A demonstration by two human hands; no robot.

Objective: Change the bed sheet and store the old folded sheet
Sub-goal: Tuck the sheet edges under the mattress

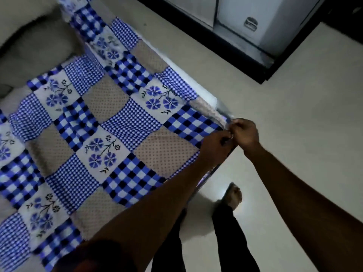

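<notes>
A blue, white and beige patchwork bed sheet [102, 124] with checks and flower squares lies spread over the bed. Both my hands meet at its near right corner, over the corner of the bed. My left hand [215, 146] grips the sheet's edge with curled fingers. My right hand [245, 134] pinches the same corner from the floor side. The corner of the cloth is mostly hidden between the two hands.
A pale mattress or pillow [37, 50] shows bare at the upper left. The bed's metal frame edge [208, 173] runs below my hands. A light tiled floor [294, 124] lies to the right, my legs and a bare foot [234, 195] beside the bed. A dark-framed cabinet [245, 26] stands beyond.
</notes>
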